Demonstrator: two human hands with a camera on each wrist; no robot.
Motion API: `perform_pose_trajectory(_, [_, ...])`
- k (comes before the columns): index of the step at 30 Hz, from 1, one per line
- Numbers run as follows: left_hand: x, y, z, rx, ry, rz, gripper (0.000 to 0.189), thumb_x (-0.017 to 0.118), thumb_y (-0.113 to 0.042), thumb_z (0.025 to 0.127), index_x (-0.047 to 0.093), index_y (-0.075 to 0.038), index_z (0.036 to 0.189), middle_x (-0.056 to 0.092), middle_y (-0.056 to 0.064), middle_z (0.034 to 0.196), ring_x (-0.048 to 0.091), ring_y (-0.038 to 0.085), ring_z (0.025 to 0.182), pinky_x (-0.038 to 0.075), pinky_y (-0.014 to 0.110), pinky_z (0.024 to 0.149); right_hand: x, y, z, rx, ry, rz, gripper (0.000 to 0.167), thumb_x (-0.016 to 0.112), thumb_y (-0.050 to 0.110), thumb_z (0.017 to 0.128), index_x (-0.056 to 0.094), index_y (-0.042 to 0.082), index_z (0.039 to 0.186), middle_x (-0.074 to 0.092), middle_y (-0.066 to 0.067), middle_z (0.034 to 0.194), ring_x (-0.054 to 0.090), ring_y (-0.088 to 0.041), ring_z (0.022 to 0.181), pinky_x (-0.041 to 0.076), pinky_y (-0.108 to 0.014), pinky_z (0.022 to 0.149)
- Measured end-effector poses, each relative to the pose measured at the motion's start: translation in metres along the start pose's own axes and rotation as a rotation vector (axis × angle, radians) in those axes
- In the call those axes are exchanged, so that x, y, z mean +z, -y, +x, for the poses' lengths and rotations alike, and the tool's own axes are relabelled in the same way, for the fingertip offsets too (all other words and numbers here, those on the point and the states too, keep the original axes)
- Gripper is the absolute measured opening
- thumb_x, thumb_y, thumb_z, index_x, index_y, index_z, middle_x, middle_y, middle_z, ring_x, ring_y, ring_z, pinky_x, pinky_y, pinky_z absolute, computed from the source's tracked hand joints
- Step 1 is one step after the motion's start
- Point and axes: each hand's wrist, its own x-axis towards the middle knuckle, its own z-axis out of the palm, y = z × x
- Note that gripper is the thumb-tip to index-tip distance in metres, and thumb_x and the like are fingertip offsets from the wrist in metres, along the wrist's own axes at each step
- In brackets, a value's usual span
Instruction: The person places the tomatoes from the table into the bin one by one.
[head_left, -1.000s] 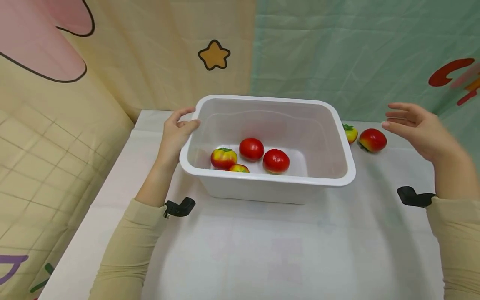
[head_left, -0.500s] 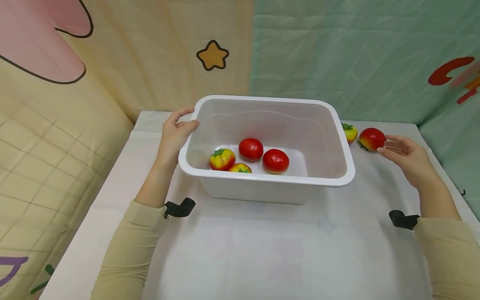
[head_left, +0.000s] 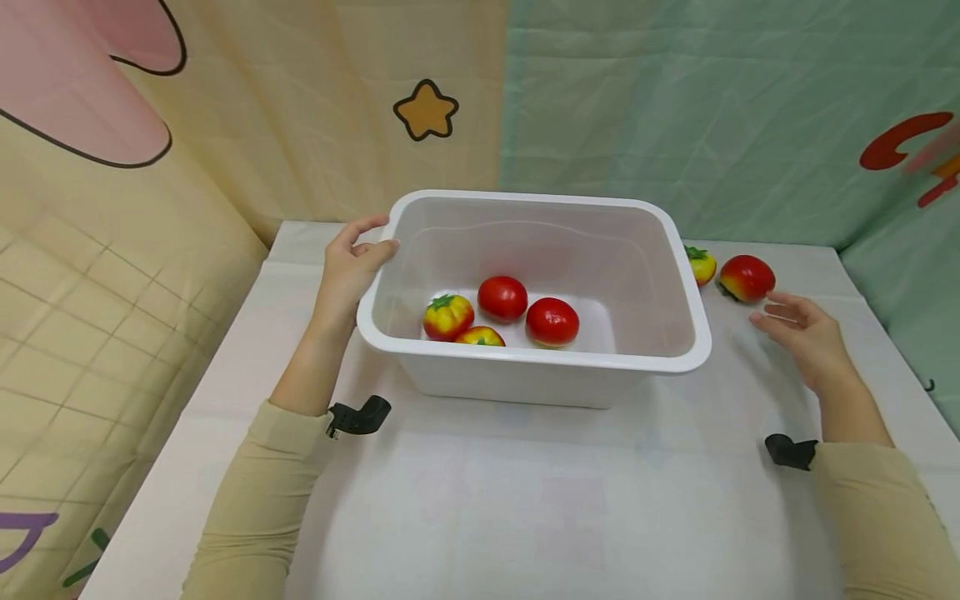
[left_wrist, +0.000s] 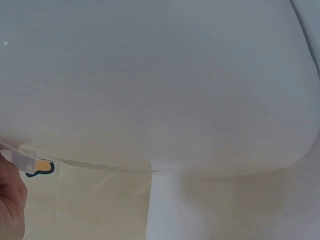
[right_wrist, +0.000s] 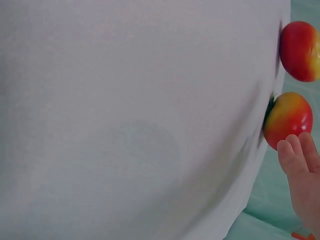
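Observation:
My left hand [head_left: 348, 271] grips the left rim of a white plastic bin [head_left: 517, 377], thumb on the near side of the fingers. Inside the bin lie two red tomatoes [head_left: 502, 299] and two yellow-and-red ones [head_left: 448, 317], one partly hidden by the front rim. Just in front of a red-and-yellow tomato [head_left: 747, 277] on the table, my right hand [head_left: 813, 342] hovers with loosely bent fingers and holds nothing. In the right wrist view its fingertips overlap the lower edge of that tomato [right_wrist: 289, 120]; contact is unclear. The left wrist view mostly shows the bin's outer wall [left_wrist: 160, 90].
Another yellow-and-red tomato [head_left: 701, 265] sits beside the bin's right side, partly hidden by its rim. A white cloth covers the table [head_left: 517, 500]. Behind it hangs a printed curtain [head_left: 600, 100] in cream and green.
My right hand came down to the loose tomato on the right, then drew slightly back toward me. A yellow-and-red tomato in the bin rolled a little. The left hand stays on the rim.

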Motion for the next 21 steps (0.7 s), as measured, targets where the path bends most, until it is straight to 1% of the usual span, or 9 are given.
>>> perform_pose_trajectory(1, [0.0,0.0,0.0,0.0,0.001,-0.004,0.038,0.061,-0.01,0.086,0.055,-0.01,0.123,0.06,0.004,0.071,0.061,0.017,0.068,0.054,0.024,0.059,0.0,-0.008,0.006,0.002,-0.011,0.003,0.073,0.063,0.057,0.076,0.034,0.04,0.141,0.035,-0.001,0.141,0.035,-0.017,0.119,0.04,-0.023,0.095])
perform_pose_trajectory(2, [0.0,0.0,0.0,0.001,0.001,-0.009,0.038,0.061,-0.01,0.086,0.055,-0.01,0.123,0.06,0.004,0.071,0.061,0.017,0.068,0.053,0.024,0.059,0.002,-0.009,0.006,0.012,-0.015,-0.001,0.073,0.062,0.057,0.077,0.033,0.04,0.142,0.035,-0.001,0.141,0.035,-0.018,0.12,0.038,-0.025,0.097])
perform_pose_trajectory(3, [0.0,0.0,0.0,0.002,0.001,-0.012,0.038,0.061,-0.01,0.086,0.055,-0.01,0.123,0.06,0.004,0.07,0.061,0.017,0.068,0.053,0.024,0.058,0.003,-0.009,0.006,0.018,-0.02,0.003,0.074,0.062,0.057,0.077,0.033,0.039,0.142,0.035,-0.002,0.14,0.035,-0.017,0.119,0.039,-0.024,0.097])
perform_pose_trajectory(5, [0.0,0.0,0.0,0.003,0.001,-0.013,0.038,0.061,-0.01,0.086,0.055,-0.01,0.123,0.06,0.004,0.071,0.061,0.017,0.068,0.054,0.024,0.059,0.006,-0.008,0.005,0.026,-0.033,0.02,0.075,0.063,0.057,0.076,0.033,0.038,0.142,0.035,-0.002,0.138,0.035,-0.017,0.118,0.042,-0.016,0.09])
perform_pose_trajectory(9, [0.0,0.0,0.0,0.003,0.0,-0.015,0.037,0.061,-0.01,0.086,0.055,-0.01,0.123,0.06,0.004,0.07,0.061,0.017,0.068,0.054,0.023,0.059,0.011,-0.005,0.003,0.046,-0.058,0.075,0.078,0.066,0.055,0.075,0.033,0.035,0.143,0.036,-0.003,0.137,0.036,-0.016,0.115,0.045,-0.008,0.076])
perform_pose_trajectory(11, [0.0,0.001,0.0,0.003,-0.001,-0.018,0.037,0.061,-0.01,0.086,0.056,-0.01,0.123,0.06,0.004,0.07,0.061,0.017,0.068,0.054,0.023,0.059,0.013,-0.003,0.002,0.054,-0.062,0.094,0.08,0.067,0.054,0.075,0.032,0.034,0.144,0.035,-0.004,0.137,0.036,-0.016,0.114,0.046,-0.007,0.071])
perform_pose_trajectory(13, [0.0,0.001,0.0,0.003,0.0,-0.026,0.037,0.061,-0.01,0.085,0.056,-0.01,0.122,0.06,0.004,0.07,0.061,0.017,0.068,0.054,0.023,0.059,0.015,-0.001,0.001,0.067,-0.065,0.088,0.082,0.067,0.055,0.074,0.03,0.035,0.144,0.034,-0.006,0.14,0.036,-0.017,0.116,0.046,-0.008,0.072])
perform_pose_trajectory(17, [0.001,0.001,0.0,0.003,0.002,-0.027,0.037,0.061,-0.01,0.085,0.056,-0.009,0.122,0.06,0.004,0.07,0.062,0.017,0.068,0.054,0.023,0.059,0.018,0.001,0.003,0.097,-0.077,0.052,0.087,0.064,0.061,0.072,0.025,0.037,0.145,0.03,-0.008,0.147,0.035,-0.021,0.12,0.046,-0.014,0.081])
perform_pose_trajectory(21, [0.001,0.0,0.0,0.001,-0.002,-0.016,0.037,0.061,-0.01,0.086,0.055,-0.01,0.123,0.06,0.004,0.07,0.061,0.017,0.068,0.053,0.023,0.059,0.018,0.002,0.007,0.115,-0.113,0.09,0.091,0.067,0.06,0.07,0.023,0.037,0.146,0.03,-0.006,0.146,0.037,-0.016,0.116,0.047,-0.012,0.077])
